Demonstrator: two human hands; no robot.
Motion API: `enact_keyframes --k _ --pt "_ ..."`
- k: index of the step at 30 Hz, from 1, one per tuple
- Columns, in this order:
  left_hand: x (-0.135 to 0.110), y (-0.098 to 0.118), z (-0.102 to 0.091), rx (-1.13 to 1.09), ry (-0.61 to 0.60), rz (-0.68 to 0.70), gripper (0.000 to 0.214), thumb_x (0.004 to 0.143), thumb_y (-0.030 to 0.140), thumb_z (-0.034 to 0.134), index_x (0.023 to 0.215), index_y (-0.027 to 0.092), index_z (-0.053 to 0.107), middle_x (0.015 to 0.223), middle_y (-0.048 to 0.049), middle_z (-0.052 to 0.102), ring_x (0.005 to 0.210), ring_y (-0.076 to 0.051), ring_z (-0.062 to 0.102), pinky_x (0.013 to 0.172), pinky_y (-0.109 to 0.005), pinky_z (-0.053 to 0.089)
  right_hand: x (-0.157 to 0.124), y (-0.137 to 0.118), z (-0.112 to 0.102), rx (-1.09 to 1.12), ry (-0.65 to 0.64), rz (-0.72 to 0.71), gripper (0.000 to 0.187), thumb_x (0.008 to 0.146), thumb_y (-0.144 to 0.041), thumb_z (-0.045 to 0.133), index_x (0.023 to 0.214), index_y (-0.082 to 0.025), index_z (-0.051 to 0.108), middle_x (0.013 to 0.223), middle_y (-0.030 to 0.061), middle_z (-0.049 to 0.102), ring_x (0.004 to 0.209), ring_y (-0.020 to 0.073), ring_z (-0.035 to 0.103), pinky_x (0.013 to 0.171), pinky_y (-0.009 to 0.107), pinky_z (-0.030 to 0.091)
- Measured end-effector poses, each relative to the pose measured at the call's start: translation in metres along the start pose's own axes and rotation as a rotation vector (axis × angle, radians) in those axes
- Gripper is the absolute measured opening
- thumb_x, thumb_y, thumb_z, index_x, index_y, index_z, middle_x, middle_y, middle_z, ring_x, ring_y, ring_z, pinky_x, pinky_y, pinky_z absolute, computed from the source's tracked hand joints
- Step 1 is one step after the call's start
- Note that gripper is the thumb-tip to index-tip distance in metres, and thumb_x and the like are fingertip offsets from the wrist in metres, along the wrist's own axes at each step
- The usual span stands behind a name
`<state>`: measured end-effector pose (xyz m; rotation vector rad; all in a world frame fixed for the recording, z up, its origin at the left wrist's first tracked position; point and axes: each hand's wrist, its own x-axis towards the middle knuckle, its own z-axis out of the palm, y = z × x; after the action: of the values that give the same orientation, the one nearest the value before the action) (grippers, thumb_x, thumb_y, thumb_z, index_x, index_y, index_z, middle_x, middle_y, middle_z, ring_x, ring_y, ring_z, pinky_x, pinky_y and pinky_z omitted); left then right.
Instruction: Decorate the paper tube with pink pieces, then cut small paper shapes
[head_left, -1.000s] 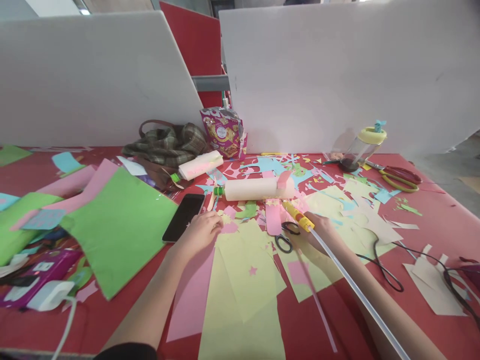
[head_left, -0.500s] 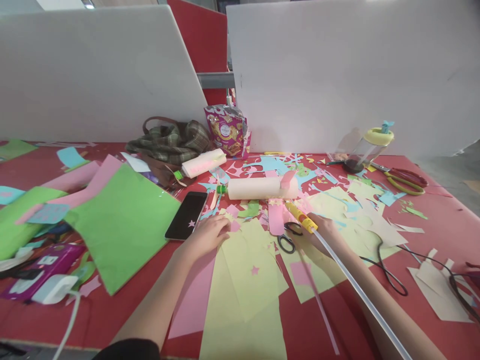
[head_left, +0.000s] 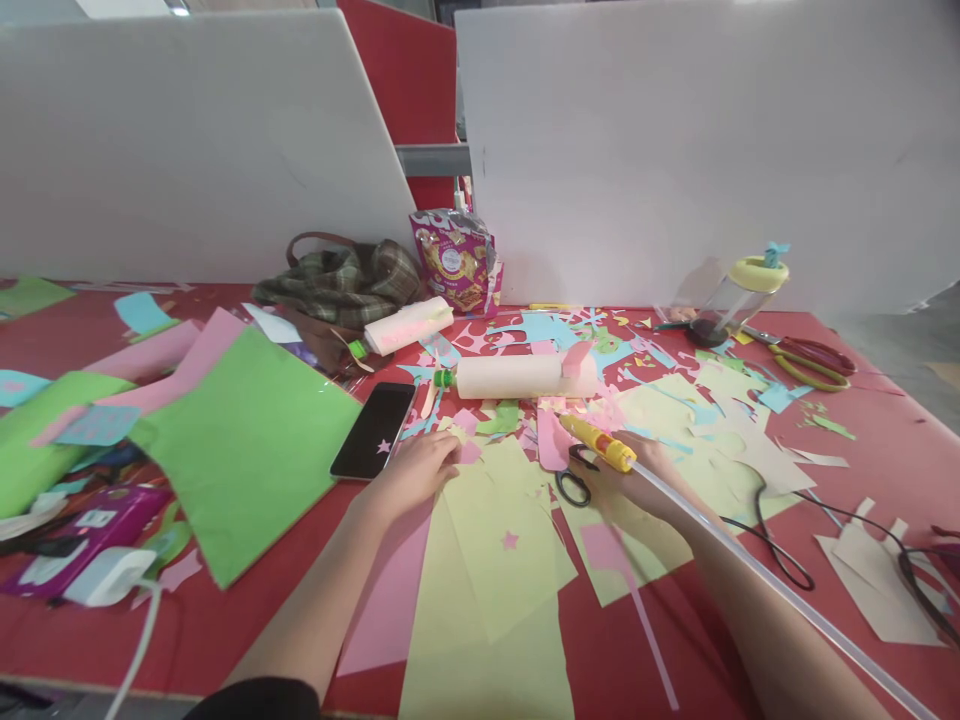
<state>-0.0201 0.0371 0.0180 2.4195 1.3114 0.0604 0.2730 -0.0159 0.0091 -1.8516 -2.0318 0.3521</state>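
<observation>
While gripping the yellow tube-shaped glue gun point(head_left: 598, 441) in the right hand point(head_left: 643, 477), points it left over a flat pink paper strip point(head_left: 553, 446), near the white paper-wrapped, green-capped bottle point(head_left: 511, 377); rests the left hand point(head_left: 420, 463), loosely curled, on pale-yellow paper sheets point(head_left: 480, 610).

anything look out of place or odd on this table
Yes: a small pink star lies on the phone beside the left hand, odd because it's on the screen, away from the paper. Cut paper scraps are also strewn untidily across the red table.
</observation>
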Motion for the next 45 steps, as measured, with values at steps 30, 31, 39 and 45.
enact_keyframes --k 30,31,39,45 --pt "-0.005 0.009 -0.016 -0.242 0.076 -0.164 0.017 0.068 0.033 0.051 0.058 0.019 0.052 0.067 0.0003 0.061 0.064 -0.015 0.054 0.058 -0.023 0.038 0.002 -0.002 0.009 -0.107 -0.018 -0.069 0.027 0.070 -0.032 0.046 0.046 -0.021 0.043 0.049 0.0019 0.047 0.061 0.0170 0.050 0.046 0.025 0.031" --pt "-0.006 0.010 -0.017 -0.256 0.086 -0.167 0.017 0.068 0.033 0.051 0.059 0.019 0.053 0.068 0.0001 0.061 0.065 -0.015 0.054 0.060 -0.024 0.039 0.002 -0.002 0.009 -0.101 -0.022 -0.058 0.027 0.070 -0.033 0.046 0.047 -0.021 0.044 0.049 0.0019 0.047 0.061 0.0169 0.050 0.046 0.025 0.031" --pt "-0.003 0.024 -0.025 -0.470 0.163 -0.191 0.014 0.067 0.030 0.051 0.060 0.018 0.054 0.072 0.0005 0.061 0.072 -0.014 0.056 0.074 -0.027 0.046 0.003 -0.001 0.015 -0.088 0.025 -0.102 0.033 0.073 -0.037 0.047 0.044 -0.022 0.040 0.045 0.0019 0.044 0.061 0.0181 0.050 0.044 0.026 0.030" --pt "0.010 0.031 -0.025 -0.456 0.223 -0.183 0.011 0.067 0.029 0.053 0.066 0.018 0.056 0.070 0.0009 0.063 0.067 -0.013 0.057 0.066 -0.024 0.045 0.003 -0.002 0.013 -0.081 0.031 -0.128 0.033 0.071 -0.037 0.049 0.043 -0.022 0.042 0.043 0.0020 0.044 0.062 0.0192 0.050 0.045 0.026 0.031"
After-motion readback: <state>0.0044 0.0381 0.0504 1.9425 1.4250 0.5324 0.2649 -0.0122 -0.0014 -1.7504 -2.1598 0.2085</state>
